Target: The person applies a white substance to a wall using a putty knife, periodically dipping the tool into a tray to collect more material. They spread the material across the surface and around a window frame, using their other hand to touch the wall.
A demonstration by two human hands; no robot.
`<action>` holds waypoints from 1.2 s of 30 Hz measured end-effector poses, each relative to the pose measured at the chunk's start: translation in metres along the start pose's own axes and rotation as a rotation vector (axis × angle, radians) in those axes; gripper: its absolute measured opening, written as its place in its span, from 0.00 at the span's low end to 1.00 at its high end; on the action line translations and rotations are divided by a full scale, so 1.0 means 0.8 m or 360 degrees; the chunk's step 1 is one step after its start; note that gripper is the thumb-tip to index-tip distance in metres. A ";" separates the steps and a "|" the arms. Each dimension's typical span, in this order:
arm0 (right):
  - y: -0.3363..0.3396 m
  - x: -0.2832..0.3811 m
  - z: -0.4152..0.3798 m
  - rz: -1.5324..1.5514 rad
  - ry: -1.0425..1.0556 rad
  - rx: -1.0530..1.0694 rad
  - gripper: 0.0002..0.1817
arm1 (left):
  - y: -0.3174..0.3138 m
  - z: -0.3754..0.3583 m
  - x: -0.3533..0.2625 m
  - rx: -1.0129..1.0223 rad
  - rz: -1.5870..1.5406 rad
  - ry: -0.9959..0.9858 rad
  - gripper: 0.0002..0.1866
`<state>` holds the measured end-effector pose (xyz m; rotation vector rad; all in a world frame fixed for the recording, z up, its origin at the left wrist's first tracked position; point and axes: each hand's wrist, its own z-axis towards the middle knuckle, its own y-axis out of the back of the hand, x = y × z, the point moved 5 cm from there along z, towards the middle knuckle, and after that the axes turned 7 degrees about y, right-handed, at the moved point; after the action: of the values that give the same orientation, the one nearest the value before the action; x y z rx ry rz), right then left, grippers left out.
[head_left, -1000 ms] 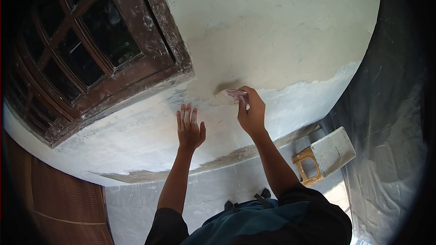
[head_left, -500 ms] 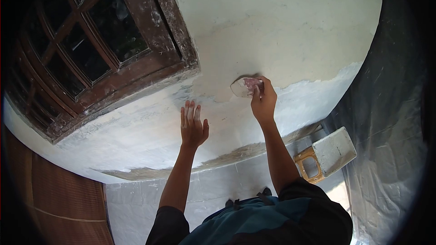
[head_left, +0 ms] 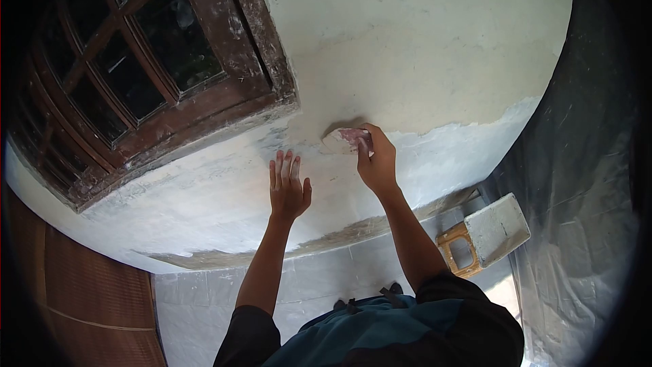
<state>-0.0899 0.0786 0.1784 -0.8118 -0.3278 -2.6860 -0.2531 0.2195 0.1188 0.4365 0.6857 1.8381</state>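
Observation:
My right hand [head_left: 377, 161] grips a flat pink pad smeared with white [head_left: 348, 140], fingers wrapped over its right end. The pad lies against the wall [head_left: 421, 47], right by the ragged line between the beige upper coat and the whiter band below. To the left, my left hand [head_left: 288, 185] is open, palm toward the wall, its fingers stretched upward and whitened with dust. It holds nothing and overlaps the white band, below the corner of the wooden window frame [head_left: 261, 98].
A white tray [head_left: 499, 228] rests at a wooden stool [head_left: 458, 251] to the lower right. Plastic sheeting [head_left: 577, 231] hangs along the right side. Grey covering [head_left: 204, 306] spreads over the floor, and a brown woven panel [head_left: 95, 292] stands at lower left.
My right hand has slid the pad left and slightly down along the wall. My left hand stays nearly where it was.

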 end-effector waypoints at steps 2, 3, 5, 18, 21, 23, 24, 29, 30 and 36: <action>0.005 -0.015 0.006 -0.0005 -0.0058 -0.0119 0.16 | -0.001 0.002 0.000 0.0002 0.0012 0.0009 0.30; 0.013 -0.023 0.008 -0.0008 -0.0119 -0.0233 0.15 | 0.000 0.002 0.001 -0.0015 -0.0015 0.0004 0.30; 0.038 -0.030 0.006 0.0089 -0.0256 -0.0361 0.15 | 0.000 0.002 0.001 -0.0036 -0.0042 0.0008 0.30; 0.016 -0.020 -0.015 0.0171 -0.0198 -0.0164 0.12 | 0.000 0.002 0.000 0.0011 -0.0018 0.0018 0.29; -0.004 -0.023 -0.010 -0.0036 -0.0076 -0.0110 0.13 | 0.001 0.001 -0.004 0.0037 0.0012 0.0026 0.29; 0.021 -0.040 -0.012 0.0118 -0.0284 -0.0341 0.13 | 0.004 0.004 -0.001 0.0027 0.0016 0.0033 0.29; 0.034 -0.048 -0.014 0.0175 -0.0407 -0.0406 0.13 | 0.004 0.003 0.000 0.0029 -0.0003 0.0029 0.29; 0.008 -0.029 -0.020 -0.0011 -0.0060 0.0039 0.13 | 0.002 0.000 0.000 0.0120 -0.0007 0.0020 0.32; 0.008 -0.031 -0.017 -0.0091 0.0015 -0.0009 0.13 | 0.002 0.000 0.000 0.0139 0.0002 0.0033 0.32; 0.041 -0.021 0.000 0.0024 -0.0123 -0.0174 0.13 | 0.003 0.002 0.003 0.0061 0.0001 0.0052 0.30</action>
<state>-0.0650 0.0518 0.1727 -0.9481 -0.1927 -2.6828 -0.2545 0.2212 0.1210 0.4325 0.7441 1.8384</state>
